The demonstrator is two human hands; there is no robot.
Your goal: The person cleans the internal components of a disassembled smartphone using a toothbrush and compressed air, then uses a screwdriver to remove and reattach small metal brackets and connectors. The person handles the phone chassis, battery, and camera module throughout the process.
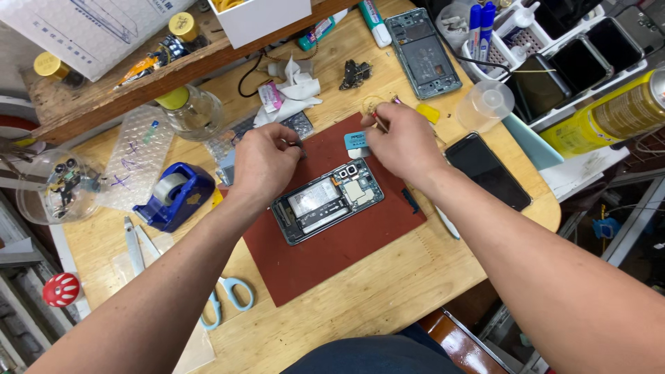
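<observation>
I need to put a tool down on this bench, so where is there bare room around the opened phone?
The red mat is bare below the opened phone, toward the person. Bare wood runs along the near table edge, between the scissors and the black phone. The back is crowded: tissue, phone frame, plastic cup, tape dispenser on the left.

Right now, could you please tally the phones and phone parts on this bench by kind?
Opened phones with insides showing: 1
Bare phone frames: 1
Closed phones with dark screens lying on the bench: 1
Phones standing in the white rack: 3
Total: 6
</observation>
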